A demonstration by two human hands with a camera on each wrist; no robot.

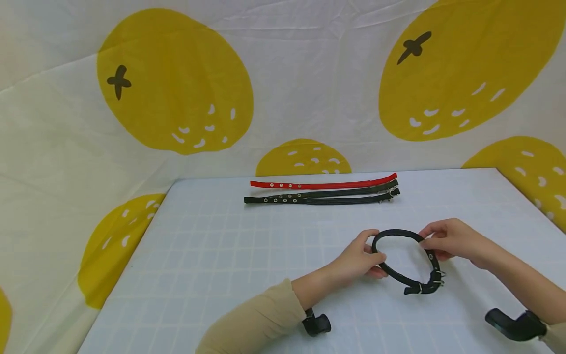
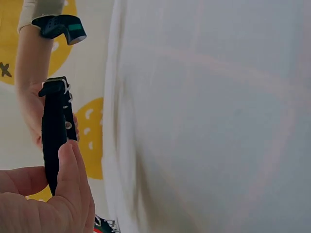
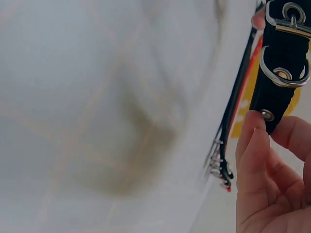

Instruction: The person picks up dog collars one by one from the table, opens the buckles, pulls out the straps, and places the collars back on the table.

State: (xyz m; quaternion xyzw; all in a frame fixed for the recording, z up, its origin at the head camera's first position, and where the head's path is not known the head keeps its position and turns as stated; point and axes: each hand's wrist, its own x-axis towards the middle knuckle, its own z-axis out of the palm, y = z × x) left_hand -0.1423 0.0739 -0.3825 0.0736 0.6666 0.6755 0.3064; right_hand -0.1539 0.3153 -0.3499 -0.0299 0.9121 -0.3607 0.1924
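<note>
A black collar is buckled into a loop and held up over the right half of the table. My left hand pinches its left side between thumb and fingers. On the opposite side my right hand pinches the band between thumb and fingertips. In the right wrist view the metal buckle and a D-ring show above the fingers, with eyelets along the strap. The left wrist view shows the collar nearly edge-on, its buckle end pointing up.
Near the back edge of the white table lie a red collar and two black collars, stretched out side by side. A white cloth with yellow fruit shapes hangs behind. Black bands sit on both wrists.
</note>
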